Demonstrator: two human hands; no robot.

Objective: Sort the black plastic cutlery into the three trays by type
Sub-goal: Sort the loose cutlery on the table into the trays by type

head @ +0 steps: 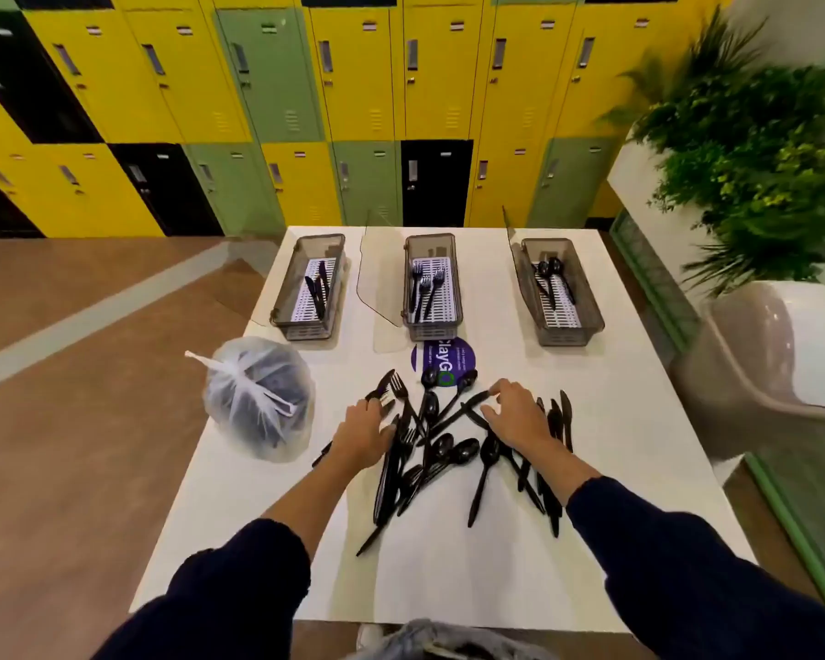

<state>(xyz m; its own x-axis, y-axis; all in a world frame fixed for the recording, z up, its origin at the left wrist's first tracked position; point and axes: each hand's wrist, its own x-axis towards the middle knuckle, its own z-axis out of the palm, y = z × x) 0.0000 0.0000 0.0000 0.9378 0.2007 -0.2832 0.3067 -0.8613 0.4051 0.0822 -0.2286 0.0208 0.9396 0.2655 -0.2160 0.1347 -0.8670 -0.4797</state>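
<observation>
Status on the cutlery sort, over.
Left hand, right hand on loose pile, grip unclear. Knives in left tray, forks in middle tray, spoons in right tray. Tied bag left of pile.

Yellow, green and black lockers (353,88) behind white table (448,574), brown floor (67,445).

The tied bag (258,397), at 9 o'clock of the cutlery pile (448,450), shows only a dark mass through its cloudy film. The left hand (363,433) has its fingertips lost among forks, and the right hand (515,414) arches over knives. Neither grip is clear. The middle tray (432,328) hides part of the purple sticker (458,357). At 2 o'clock the plant (758,159) is blurred and cropped.
</observation>
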